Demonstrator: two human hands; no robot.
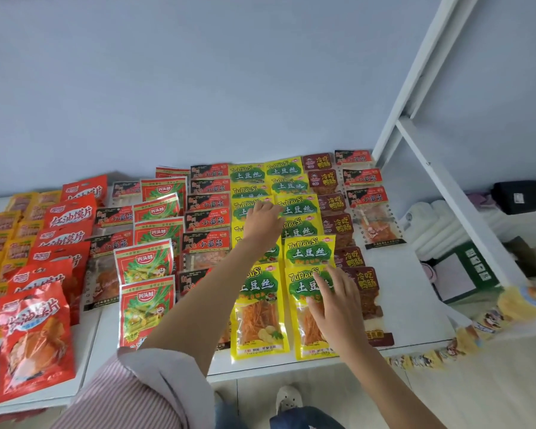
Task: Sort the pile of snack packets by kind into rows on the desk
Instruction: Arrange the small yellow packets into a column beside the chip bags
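Snack packets lie in overlapping rows by kind on the white desk (415, 292). Two rows of yellow TuDouSi packets (260, 308) run down the middle. My left hand (262, 222) rests flat on the left yellow row near its far end, fingers spread. My right hand (334, 305) lies palm down on the nearest packet of the right yellow row (310, 252). Dark red packets (365, 283) form a row right of the yellow ones. Red packets with green print (146, 264), red-black packets (206, 221), large red bags (34, 332) and orange packets (0, 239) fill the left.
A white bed-frame ladder (440, 168) rises diagonally at the right, with bedding and a green box (464, 274) behind it. A strip of small sachets (464, 342) hangs along the desk's right front edge. The blue wall backs the desk.
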